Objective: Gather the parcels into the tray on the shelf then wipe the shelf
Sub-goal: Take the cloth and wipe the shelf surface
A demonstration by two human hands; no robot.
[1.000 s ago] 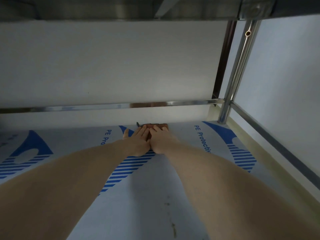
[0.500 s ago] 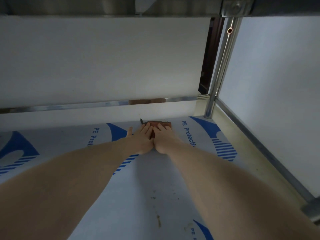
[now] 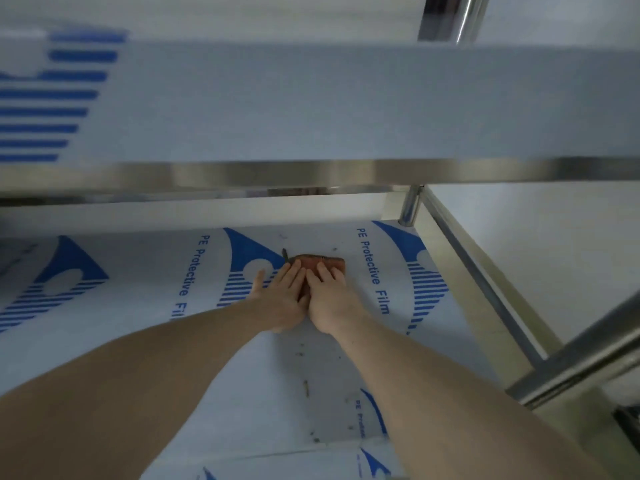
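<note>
You have a single view, from the camera worn on your head, looking forward and steeply down along both bare forearms into a metal rack. It sits close to the upper shelf (image 3: 346, 98), whose blurred front edge crosses the top of the picture, and looks beneath it onto the lower shelf (image 3: 145, 271). The wide lens bends the rail (image 3: 485, 282) at the right. With only one camera, no other view overlaps this one.
</note>
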